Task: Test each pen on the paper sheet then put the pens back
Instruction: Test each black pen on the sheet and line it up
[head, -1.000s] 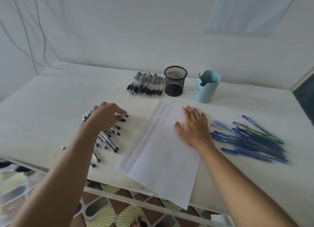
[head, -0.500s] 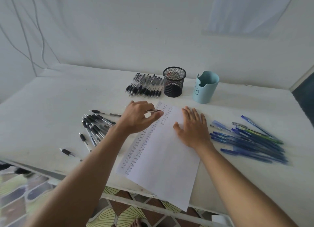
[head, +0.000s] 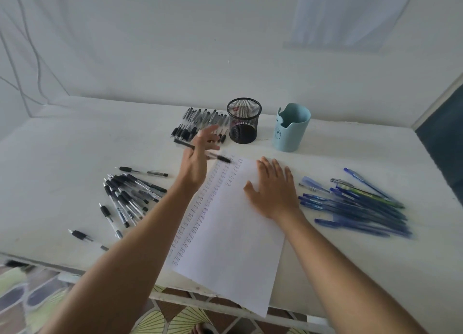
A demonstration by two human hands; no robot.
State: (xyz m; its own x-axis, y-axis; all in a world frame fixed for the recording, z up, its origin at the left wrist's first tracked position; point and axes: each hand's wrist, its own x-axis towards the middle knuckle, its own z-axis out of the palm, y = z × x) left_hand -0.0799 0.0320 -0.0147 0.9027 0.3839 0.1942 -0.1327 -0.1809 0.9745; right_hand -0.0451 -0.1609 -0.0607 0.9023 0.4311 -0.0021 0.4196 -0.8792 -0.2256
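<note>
My left hand (head: 198,158) is raised above the top left corner of the paper sheet (head: 233,233), holding a black pen (head: 220,158) that lies across its fingers, blurred by motion, tip pointing right. The sheet carries columns of small test marks along its left side. My right hand (head: 273,188) lies flat on the sheet's upper right part, fingers spread. A loose pile of black pens (head: 127,196) sits left of the sheet. A neat row of black pens (head: 198,123) lies at the back. Blue pens (head: 355,203) are heaped to the right.
A black mesh pen cup (head: 244,120) and a light blue cup (head: 290,128) stand behind the sheet near the wall. The sheet's lower end hangs over the table's front edge (head: 50,263). Tiled floor shows below.
My left hand picked a black pen from the left pile, carried it right to the sheet's top, and now has lifted it with fingers spreading. My right hand stayed flat on the paper.
</note>
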